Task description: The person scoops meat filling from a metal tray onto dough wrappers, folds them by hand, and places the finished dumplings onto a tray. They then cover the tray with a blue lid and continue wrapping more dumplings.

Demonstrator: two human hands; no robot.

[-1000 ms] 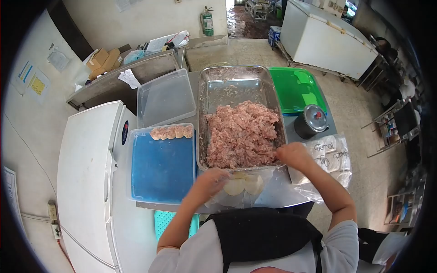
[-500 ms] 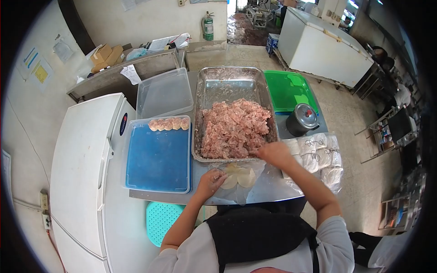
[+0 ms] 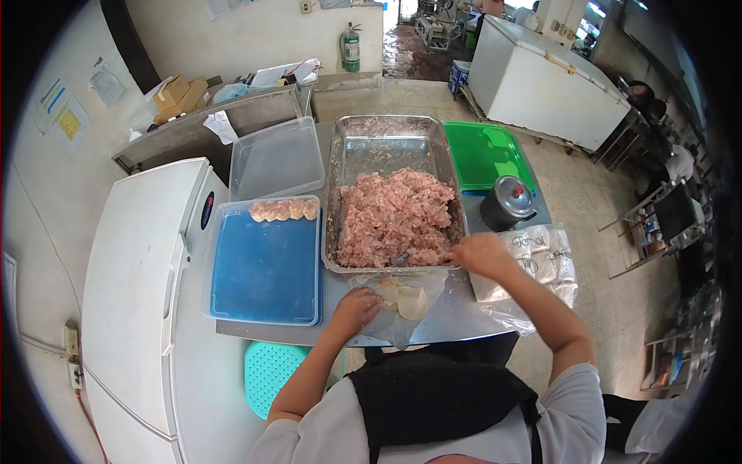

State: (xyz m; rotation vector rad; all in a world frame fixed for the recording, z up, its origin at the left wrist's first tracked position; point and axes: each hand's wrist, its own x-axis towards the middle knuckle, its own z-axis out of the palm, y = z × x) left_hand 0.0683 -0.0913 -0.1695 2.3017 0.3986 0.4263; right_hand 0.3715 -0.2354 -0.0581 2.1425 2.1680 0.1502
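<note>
A deep metal tray (image 3: 386, 122) holds a large heap of raw ground meat (image 3: 394, 209). A small metallic piece of a utensil (image 3: 402, 260) shows in the meat near the front rim. By the tray's front right corner is my right hand (image 3: 481, 254), its fingers closed; what they grip is hidden. My left hand (image 3: 359, 309) is in front of the tray, fingers curled in, beside thin round dough wrappers (image 3: 413, 303) lying on a clear plastic sheet (image 3: 437, 284). Whatever it holds cannot be made out. Left of it, a blue-bottomed plastic container (image 3: 267, 267) bears a row of filled dumplings (image 3: 283, 209).
Right of the tray stand a lidded metal pot (image 3: 508, 203), plastic-wrapped white packs (image 3: 553, 267) and a green lid (image 3: 491, 155). A clear lid (image 3: 278, 161) lies behind the container. A white fridge (image 3: 143, 278) borders the left; a turquoise stool (image 3: 272, 375) sits below.
My right hand has shifted right, along the tray's corner, and the utensil piece has come into view in the meat. The wrapper at my left fingertips no longer shows there.
</note>
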